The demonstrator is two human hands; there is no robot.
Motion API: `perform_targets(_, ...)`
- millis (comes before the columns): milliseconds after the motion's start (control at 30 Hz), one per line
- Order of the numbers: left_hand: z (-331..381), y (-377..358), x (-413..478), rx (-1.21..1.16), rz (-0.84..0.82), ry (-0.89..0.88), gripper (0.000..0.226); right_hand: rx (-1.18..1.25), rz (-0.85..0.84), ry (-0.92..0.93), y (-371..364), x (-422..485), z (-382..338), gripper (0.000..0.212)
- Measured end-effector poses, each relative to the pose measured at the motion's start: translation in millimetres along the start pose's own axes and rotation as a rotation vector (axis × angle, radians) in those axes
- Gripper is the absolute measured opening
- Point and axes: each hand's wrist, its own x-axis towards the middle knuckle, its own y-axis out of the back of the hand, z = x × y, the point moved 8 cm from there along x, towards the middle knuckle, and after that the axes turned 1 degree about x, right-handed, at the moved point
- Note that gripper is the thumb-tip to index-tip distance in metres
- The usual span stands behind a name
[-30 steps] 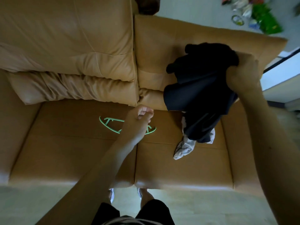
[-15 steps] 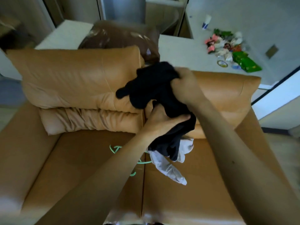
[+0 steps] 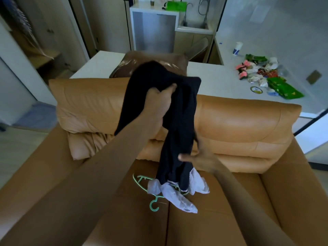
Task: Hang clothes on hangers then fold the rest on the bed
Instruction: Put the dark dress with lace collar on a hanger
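Dark garment [image 3: 179, 121] hangs lengthwise from your left hand [image 3: 158, 102], clamped on its top, while your right hand [image 3: 200, 157], fingers apart, touches its lower half; green hanger [image 3: 150, 190] lies directly below it on the sofa [image 3: 248, 121].

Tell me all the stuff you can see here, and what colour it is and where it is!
black garment: one, black, held up in the air over the sofa
hanger: one, mint green, flat on the sofa seat, partly under the pale cloth
pale cloth: one crumpled piece, whitish, on the seat below the black garment
sofa: one, tan leather, fills the middle
brown cushion: one, dark brown, behind the sofa back
wrappers and packets: a scattered pile, green, pink and white, on the white counter at right
left hand: gripping the garment's top
right hand: open, touching the garment lower down
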Motion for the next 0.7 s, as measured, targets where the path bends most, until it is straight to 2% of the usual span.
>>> perform_targets(33, 14, 0, -1, -0.036, -0.01, 0.005, 0.012, -0.008, -0.049, -0.036, -15, 3, 19, 0.108)
perform_targets(100, 39, 1, -2, -0.061, -0.043, 0.004, 0.021, -0.017, -0.025, -0.13, -34, 9, 44, 0.081)
perform_targets(200, 71, 13, 4, -0.006, -0.065, -0.016, 0.042, -0.069, 0.2, -0.151, -31, 23, 59, 0.021)
perform_targets(233, 78, 21, 9, 0.03, -0.053, -0.027, 0.053, -0.065, 0.222, -0.161, -31, 26, 57, 0.013)
perform_targets(300, 85, 40, 19, 0.111, -0.023, -0.043, 0.068, -0.052, 0.207, -0.201, -31, 27, 37, 0.017)
perform_targets(400, 68, 73, 36, 0.166, -0.004, 0.016, 0.079, 0.008, 0.204, -0.151, -29, 22, -21, 0.029)
perform_targets(467, 49, 85, 44, 0.183, -0.061, 0.081, 0.072, 0.095, 0.184, -0.122, -33, 18, -64, 0.03)
perform_targets(533, 34, 92, 44, 0.205, -0.15, 0.102, 0.046, 0.214, 0.198, -0.097, -38, 22, -104, 0.028)
perform_targets(600, 23, 100, 41, 0.338, -0.208, 0.077, 0.03, 0.344, 0.226, -0.089, -42, 32, -134, 0.023)
perform_targets(633, 19, 104, 36, 0.422, -0.217, 0.046, 0.029, 0.429, 0.232, -0.099, -45, 39, -145, 0.02)
perform_targets(700, 12, 114, 22, 0.508, -0.225, -0.025, 0.046, 0.63, 0.244, -0.137, -52, 54, -161, 0.015)
